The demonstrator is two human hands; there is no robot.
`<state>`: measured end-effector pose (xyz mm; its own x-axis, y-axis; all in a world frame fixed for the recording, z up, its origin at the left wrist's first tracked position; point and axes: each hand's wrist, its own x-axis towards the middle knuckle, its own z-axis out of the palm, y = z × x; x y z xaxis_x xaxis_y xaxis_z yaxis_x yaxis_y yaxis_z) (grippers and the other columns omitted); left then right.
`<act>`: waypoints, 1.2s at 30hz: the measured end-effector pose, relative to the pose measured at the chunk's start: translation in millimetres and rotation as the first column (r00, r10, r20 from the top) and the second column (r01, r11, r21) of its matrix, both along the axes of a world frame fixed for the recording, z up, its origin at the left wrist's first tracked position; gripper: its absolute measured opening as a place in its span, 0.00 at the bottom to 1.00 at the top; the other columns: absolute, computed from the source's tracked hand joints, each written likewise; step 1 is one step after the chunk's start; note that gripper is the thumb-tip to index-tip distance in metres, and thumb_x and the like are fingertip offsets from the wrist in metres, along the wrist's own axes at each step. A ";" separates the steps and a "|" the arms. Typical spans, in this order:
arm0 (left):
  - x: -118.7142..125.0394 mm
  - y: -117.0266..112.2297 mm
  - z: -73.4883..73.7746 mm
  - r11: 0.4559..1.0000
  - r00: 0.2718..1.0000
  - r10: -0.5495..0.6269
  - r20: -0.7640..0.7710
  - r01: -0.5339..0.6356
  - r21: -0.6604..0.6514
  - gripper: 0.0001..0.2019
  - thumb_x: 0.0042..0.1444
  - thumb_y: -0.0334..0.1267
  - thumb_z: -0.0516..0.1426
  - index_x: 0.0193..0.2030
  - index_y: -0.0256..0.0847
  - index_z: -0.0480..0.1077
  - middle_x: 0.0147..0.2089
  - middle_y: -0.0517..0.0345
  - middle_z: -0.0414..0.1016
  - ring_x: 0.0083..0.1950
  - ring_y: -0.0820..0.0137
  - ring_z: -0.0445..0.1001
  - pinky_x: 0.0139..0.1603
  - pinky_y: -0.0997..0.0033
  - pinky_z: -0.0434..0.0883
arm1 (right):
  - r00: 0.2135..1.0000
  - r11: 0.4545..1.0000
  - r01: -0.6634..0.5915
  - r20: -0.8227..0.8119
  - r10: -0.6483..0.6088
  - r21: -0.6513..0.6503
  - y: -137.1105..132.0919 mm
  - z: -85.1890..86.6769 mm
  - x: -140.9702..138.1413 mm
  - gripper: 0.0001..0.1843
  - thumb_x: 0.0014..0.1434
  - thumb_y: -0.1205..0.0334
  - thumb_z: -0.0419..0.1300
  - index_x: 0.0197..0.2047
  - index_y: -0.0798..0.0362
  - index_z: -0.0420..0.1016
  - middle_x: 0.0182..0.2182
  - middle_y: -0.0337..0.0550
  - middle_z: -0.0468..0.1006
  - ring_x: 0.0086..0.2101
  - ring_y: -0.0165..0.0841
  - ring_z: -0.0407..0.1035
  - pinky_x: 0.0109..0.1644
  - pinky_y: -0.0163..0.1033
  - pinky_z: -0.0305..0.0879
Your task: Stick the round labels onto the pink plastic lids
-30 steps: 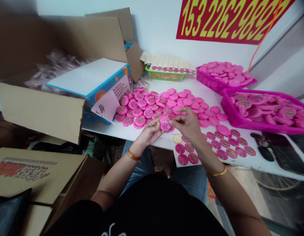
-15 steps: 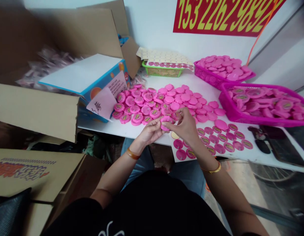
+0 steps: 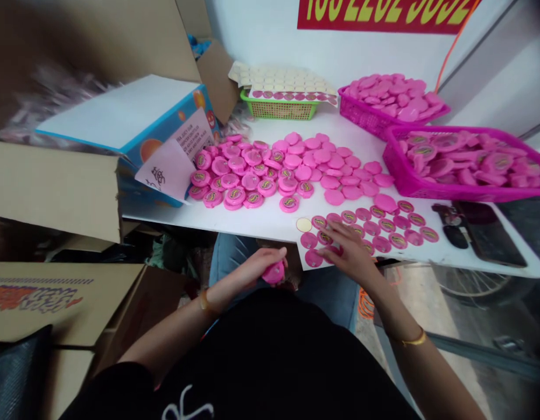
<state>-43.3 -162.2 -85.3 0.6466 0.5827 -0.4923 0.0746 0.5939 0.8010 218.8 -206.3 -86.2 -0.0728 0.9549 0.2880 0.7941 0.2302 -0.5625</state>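
Observation:
My left hand point(image 3: 266, 263) is closed round a pink round plastic case point(image 3: 274, 273), low in front of the table edge; its fingers partly cover it. My right hand point(image 3: 347, 249) rests over a white sheet point(image 3: 304, 225) of round pink stickers, fingers stretched out and apart, hiding some stickers. At the sheet's upper left corner one pale circle shows without a sticker. Beyond the sheet lie many pink cases. Those on the left carry round labels point(image 3: 235, 195); those on the right are plain point(image 3: 333, 197). One labelled case point(image 3: 289, 203) sits at the front of the heap.
Two magenta baskets point(image 3: 395, 188) of pink pieces stand at the right, and a green basket point(image 3: 281, 109) with sticker sheets at the back. A blue box point(image 3: 169, 131) and open cartons point(image 3: 55, 186) flank the left. A phone point(image 3: 488, 233) lies near the right edge.
My hands have parted. The left came down towards my body with a pink case; the right moved onto the sticker sheet. A labelled case now shows where the hands were. The view tilted down.

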 end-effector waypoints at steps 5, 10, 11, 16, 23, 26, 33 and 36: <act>23.6 -7.0 -30.0 0.982 0.991 0.131 0.033 -0.134 0.131 0.25 0.45 0.58 0.63 0.27 0.32 0.74 0.21 0.55 0.71 0.20 0.78 0.65 0.20 0.78 0.59 | 0.995 0.997 -0.075 -0.059 0.075 0.005 -27.0 -1.4 -12.5 0.27 0.58 0.57 0.62 0.61 0.44 0.68 0.56 0.48 0.74 0.58 0.45 0.65 0.61 0.55 0.61; 36.1 0.9 -23.5 0.995 0.998 0.030 0.063 -0.036 0.091 0.18 0.40 0.46 0.68 0.30 0.31 0.76 0.22 0.58 0.72 0.19 0.79 0.63 0.19 0.79 0.58 | 0.982 1.000 -0.018 -0.188 0.020 0.008 -23.2 3.2 -15.4 0.18 0.61 0.62 0.55 0.54 0.44 0.74 0.44 0.46 0.80 0.46 0.41 0.73 0.51 0.51 0.70; 37.3 1.1 -21.8 0.997 0.997 0.024 0.069 -0.029 0.073 0.16 0.38 0.42 0.69 0.31 0.31 0.76 0.23 0.58 0.73 0.20 0.79 0.64 0.20 0.78 0.60 | 0.984 1.000 -0.019 -0.175 0.019 0.005 -19.6 3.7 -15.7 0.17 0.60 0.62 0.56 0.52 0.44 0.75 0.42 0.46 0.79 0.45 0.41 0.72 0.50 0.51 0.70; 42.4 0.1 -22.7 0.999 0.980 0.033 0.197 -0.028 -0.031 0.16 0.35 0.32 0.65 0.35 0.34 0.77 0.29 0.56 0.76 0.25 0.74 0.71 0.28 0.74 0.68 | 0.981 0.999 -0.015 -0.195 0.005 -0.046 -7.0 6.6 -17.2 0.13 0.56 0.59 0.61 0.44 0.48 0.80 0.41 0.47 0.76 0.43 0.41 0.71 0.49 0.49 0.69; 50.0 13.3 -20.7 0.936 0.963 -0.208 0.171 0.145 0.320 0.12 0.34 0.31 0.64 0.31 0.33 0.76 0.25 0.62 0.71 0.24 0.78 0.63 0.25 0.78 0.61 | 0.922 0.992 -0.043 -0.387 -0.008 -0.122 -6.0 19.0 -11.2 0.10 0.52 0.57 0.65 0.38 0.49 0.82 0.37 0.45 0.79 0.38 0.38 0.74 0.43 0.46 0.70; 52.8 18.1 -17.2 0.878 0.954 -0.270 0.134 0.186 0.442 0.13 0.33 0.29 0.63 0.31 0.33 0.77 0.27 0.62 0.72 0.28 0.77 0.65 0.30 0.78 0.62 | 0.891 0.979 -0.056 -0.452 -0.038 -0.194 -5.8 24.9 -9.8 0.10 0.49 0.56 0.67 0.35 0.50 0.82 0.33 0.44 0.80 0.33 0.37 0.74 0.39 0.44 0.70; 54.3 14.4 -12.6 0.905 0.961 -0.239 0.139 0.168 0.390 0.15 0.36 0.33 0.64 0.35 0.32 0.76 0.27 0.61 0.71 0.28 0.75 0.66 0.30 0.77 0.63 | 0.916 0.984 0.153 -0.360 -0.175 -0.088 -11.3 30.0 -18.0 0.09 0.48 0.57 0.68 0.33 0.51 0.82 0.32 0.44 0.81 0.33 0.36 0.75 0.36 0.42 0.70; 55.2 13.1 -8.0 0.915 0.959 -0.235 0.160 0.163 0.369 0.16 0.33 0.32 0.64 0.34 0.31 0.76 0.27 0.61 0.72 0.27 0.76 0.66 0.30 0.77 0.63 | 0.930 0.977 0.213 -0.302 -0.211 -0.026 -15.2 28.8 -23.6 0.06 0.50 0.59 0.67 0.32 0.51 0.82 0.33 0.42 0.81 0.33 0.34 0.75 0.36 0.39 0.70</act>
<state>11.9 -149.1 -93.4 0.8296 0.5423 -0.1329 -0.0180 0.2638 0.9644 195.2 -221.5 -57.4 0.2222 0.9363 0.2721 0.6185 0.0803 -0.7816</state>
